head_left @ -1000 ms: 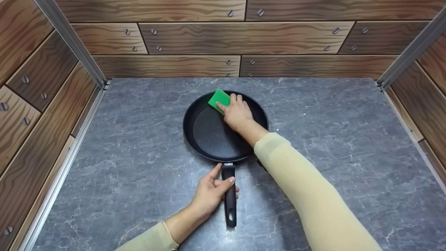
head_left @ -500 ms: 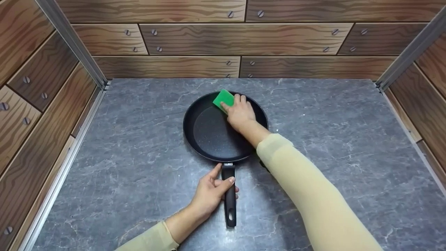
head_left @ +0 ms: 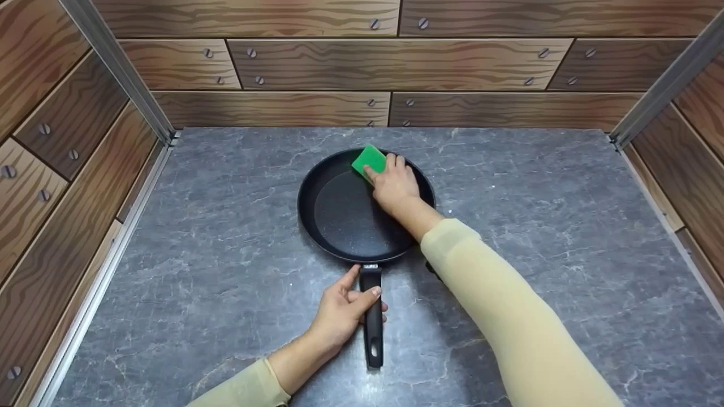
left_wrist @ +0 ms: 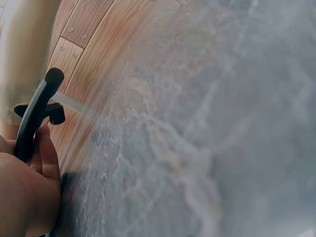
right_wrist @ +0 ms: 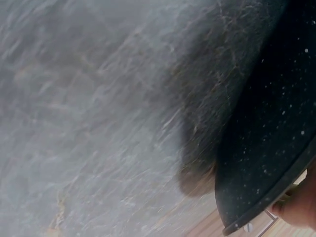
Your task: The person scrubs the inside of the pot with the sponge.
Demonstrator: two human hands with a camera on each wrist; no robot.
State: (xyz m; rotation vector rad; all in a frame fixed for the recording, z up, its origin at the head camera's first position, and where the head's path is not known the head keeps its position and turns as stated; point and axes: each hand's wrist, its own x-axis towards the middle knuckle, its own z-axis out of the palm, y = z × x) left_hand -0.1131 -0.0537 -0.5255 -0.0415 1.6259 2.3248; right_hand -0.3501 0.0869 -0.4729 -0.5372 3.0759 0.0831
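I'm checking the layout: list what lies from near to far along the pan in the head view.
Left hand gripping the pan handle → black frying pan → right hand → green sponge at the far rim → wooden back wall.

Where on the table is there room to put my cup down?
Bare grey countertop lies left of the black pan, up to the metal rail, and right of it toward the wooden wall. The middle is crowded: the right hand holds a green sponge; the left hand grips the handle.

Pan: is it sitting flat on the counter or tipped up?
Flat, as far as the head view shows: the pan sits level on the counter, left hand gripping its handle.
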